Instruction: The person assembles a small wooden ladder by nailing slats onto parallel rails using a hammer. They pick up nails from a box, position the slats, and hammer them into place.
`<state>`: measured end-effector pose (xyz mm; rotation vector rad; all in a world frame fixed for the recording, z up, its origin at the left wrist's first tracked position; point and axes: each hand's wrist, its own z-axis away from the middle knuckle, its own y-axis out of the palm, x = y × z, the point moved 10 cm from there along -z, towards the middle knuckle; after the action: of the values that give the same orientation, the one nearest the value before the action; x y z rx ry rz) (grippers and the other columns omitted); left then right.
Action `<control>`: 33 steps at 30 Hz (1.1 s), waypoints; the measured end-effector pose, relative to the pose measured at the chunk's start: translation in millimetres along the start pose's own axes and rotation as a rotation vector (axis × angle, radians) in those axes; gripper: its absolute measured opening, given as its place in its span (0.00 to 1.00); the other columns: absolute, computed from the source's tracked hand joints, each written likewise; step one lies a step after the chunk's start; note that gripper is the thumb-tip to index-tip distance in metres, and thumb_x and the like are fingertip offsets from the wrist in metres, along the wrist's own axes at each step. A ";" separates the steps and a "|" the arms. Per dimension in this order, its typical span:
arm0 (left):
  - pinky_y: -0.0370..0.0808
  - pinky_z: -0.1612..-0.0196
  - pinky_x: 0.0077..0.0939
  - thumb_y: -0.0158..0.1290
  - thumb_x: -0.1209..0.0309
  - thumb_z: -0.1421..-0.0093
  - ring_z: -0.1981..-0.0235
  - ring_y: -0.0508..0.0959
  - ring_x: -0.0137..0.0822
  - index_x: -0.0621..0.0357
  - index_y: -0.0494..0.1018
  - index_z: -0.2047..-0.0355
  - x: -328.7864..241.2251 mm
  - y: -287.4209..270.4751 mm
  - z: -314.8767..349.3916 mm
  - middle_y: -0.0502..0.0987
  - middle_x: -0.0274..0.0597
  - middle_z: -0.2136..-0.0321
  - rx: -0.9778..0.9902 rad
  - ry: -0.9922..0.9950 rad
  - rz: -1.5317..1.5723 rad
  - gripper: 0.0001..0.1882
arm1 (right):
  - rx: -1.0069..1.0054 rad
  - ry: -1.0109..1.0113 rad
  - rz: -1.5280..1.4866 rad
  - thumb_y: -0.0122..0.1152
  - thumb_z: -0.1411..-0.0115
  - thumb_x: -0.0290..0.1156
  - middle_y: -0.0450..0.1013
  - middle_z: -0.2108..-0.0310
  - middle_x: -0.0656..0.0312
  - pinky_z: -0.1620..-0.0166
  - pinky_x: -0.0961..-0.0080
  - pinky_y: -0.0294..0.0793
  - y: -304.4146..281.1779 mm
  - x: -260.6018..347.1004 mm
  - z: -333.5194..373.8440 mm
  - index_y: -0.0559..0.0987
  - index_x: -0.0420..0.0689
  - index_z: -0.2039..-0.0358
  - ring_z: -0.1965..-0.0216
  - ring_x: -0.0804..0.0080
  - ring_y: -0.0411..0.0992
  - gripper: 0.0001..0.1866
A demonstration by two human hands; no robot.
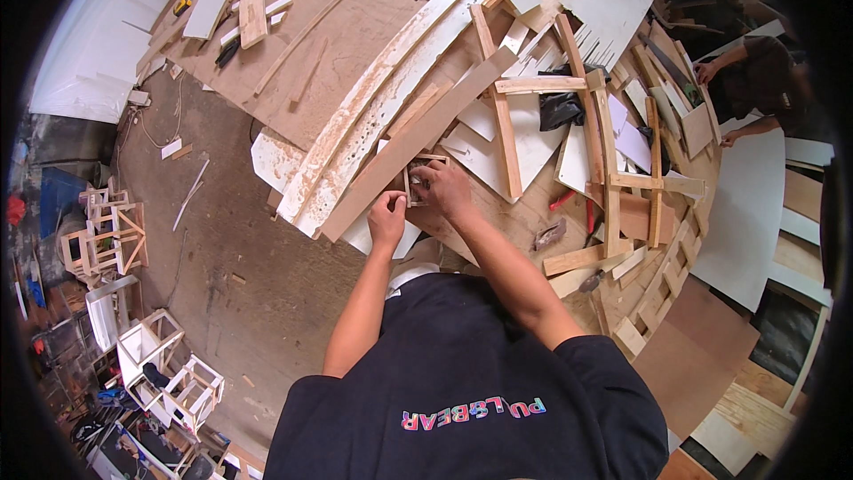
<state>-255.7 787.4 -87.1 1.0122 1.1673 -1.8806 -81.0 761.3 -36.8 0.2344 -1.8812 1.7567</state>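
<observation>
A small open wooden box lies at the near edge of the workbench, with small greyish bits inside that I cannot name. My right hand reaches into it from the right, thumb and fingers closed together on something hidden. Beside the box's near left corner is my left hand, fingertips pinched; whatever they hold is too small to make out. A long brown board runs diagonally just beyond both hands. Past it lies a curved white piece spattered with brown dust and dotted with holes.
Right of my hands lie a wooden frame, a red-handled tool and piled offcuts. A co-worker's hand shows at the far right. Slatted wooden frames stand on the floor at left. Loose strips and a yellow tape measure lie far left.
</observation>
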 end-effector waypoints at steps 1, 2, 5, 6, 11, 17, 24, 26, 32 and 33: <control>0.77 0.63 0.27 0.58 0.68 0.35 0.72 0.80 0.27 0.59 0.84 0.59 0.8 -0.3 -0.2 0.83 0.35 0.73 -0.004 0.001 -0.005 0.10 | -0.011 -0.013 -0.003 0.73 0.46 0.42 0.80 0.64 0.67 0.59 0.61 0.81 -0.7 0.4 0.2 0.87 0.59 0.60 0.64 0.58 0.81 0.13; 0.77 0.63 0.27 0.58 0.68 0.35 0.72 0.80 0.27 0.59 0.84 0.59 -0.6 -0.4 -0.2 0.83 0.34 0.73 -0.007 0.002 -0.010 0.10 | 0.008 -0.010 -0.002 0.73 0.46 0.42 0.80 0.64 0.67 0.59 0.61 0.81 2.1 -2.3 -0.1 0.87 0.59 0.60 0.64 0.58 0.81 0.12; 0.77 0.63 0.26 0.58 0.68 0.34 0.72 0.80 0.27 0.58 0.84 0.59 -2.4 0.1 0.8 0.83 0.34 0.73 0.004 -0.014 -0.029 0.10 | 0.044 -0.007 -0.006 0.73 0.47 0.42 0.80 0.64 0.66 0.59 0.61 0.81 5.8 -7.5 -1.7 0.86 0.58 0.62 0.64 0.58 0.81 0.12; 0.77 0.63 0.26 0.58 0.67 0.34 0.72 0.80 0.27 0.58 0.84 0.59 -2.3 0.2 1.1 0.83 0.34 0.73 0.010 -0.023 -0.036 0.10 | 0.043 -0.009 -0.014 0.73 0.47 0.42 0.80 0.64 0.66 0.58 0.61 0.81 4.5 -6.7 -2.3 0.86 0.58 0.62 0.64 0.58 0.81 0.12; 0.77 0.63 0.27 0.58 0.67 0.34 0.72 0.80 0.28 0.57 0.84 0.59 2.9 -0.3 0.7 0.83 0.35 0.73 -0.006 -0.028 0.005 0.10 | 0.041 0.002 0.022 0.74 0.48 0.44 0.80 0.61 0.67 0.58 0.61 0.81 -6.0 5.5 -3.3 0.87 0.60 0.61 0.64 0.59 0.81 0.14; 0.77 0.62 0.28 0.58 0.66 0.34 0.71 0.80 0.29 0.57 0.84 0.59 -3.7 -1.0 1.4 0.83 0.36 0.72 -0.014 0.004 -0.023 0.10 | 0.063 -0.068 0.005 0.74 0.48 0.44 0.80 0.60 0.69 0.59 0.62 0.81 2.2 1.0 -1.1 0.88 0.62 0.65 0.64 0.63 0.81 0.10; 0.77 0.62 0.29 0.58 0.66 0.34 0.70 0.81 0.29 0.57 0.84 0.59 -2.8 -0.7 0.4 0.84 0.37 0.72 -0.004 0.024 -0.043 0.10 | 0.030 -0.110 0.052 0.71 0.48 0.42 0.79 0.62 0.69 0.59 0.64 0.79 -0.1 6.1 5.3 0.88 0.61 0.68 0.65 0.64 0.80 0.06; 0.77 0.62 0.28 0.58 0.66 0.34 0.70 0.82 0.29 0.57 0.84 0.59 1.5 0.8 -0.6 0.84 0.37 0.72 0.009 -0.014 -0.025 0.10 | 0.034 -0.126 0.081 0.70 0.47 0.42 0.79 0.62 0.69 0.59 0.64 0.79 3.5 5.5 6.0 0.88 0.60 0.69 0.65 0.63 0.80 0.06; 0.78 0.61 0.29 0.57 0.68 0.33 0.68 0.82 0.30 0.58 0.84 0.58 -8.4 -1.3 1.3 0.85 0.37 0.69 -0.017 0.035 0.000 0.10 | -0.047 -0.194 -0.010 0.68 0.42 0.39 0.78 0.65 0.65 0.60 0.62 0.77 -4.4 3.7 10.3 0.85 0.53 0.65 0.65 0.59 0.79 0.07; 0.78 0.60 0.29 0.57 0.69 0.33 0.68 0.82 0.30 0.58 0.84 0.58 -12.4 -1.9 3.5 0.85 0.38 0.68 -0.023 0.048 0.018 0.09 | -0.069 -0.212 -0.070 0.68 0.41 0.37 0.78 0.65 0.63 0.60 0.62 0.77 -10.3 2.7 12.7 0.85 0.51 0.64 0.65 0.59 0.79 0.07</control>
<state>-252.6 786.7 -74.5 1.0567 1.2003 -1.8342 -81.7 748.4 -26.4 0.4708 -2.0512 1.6727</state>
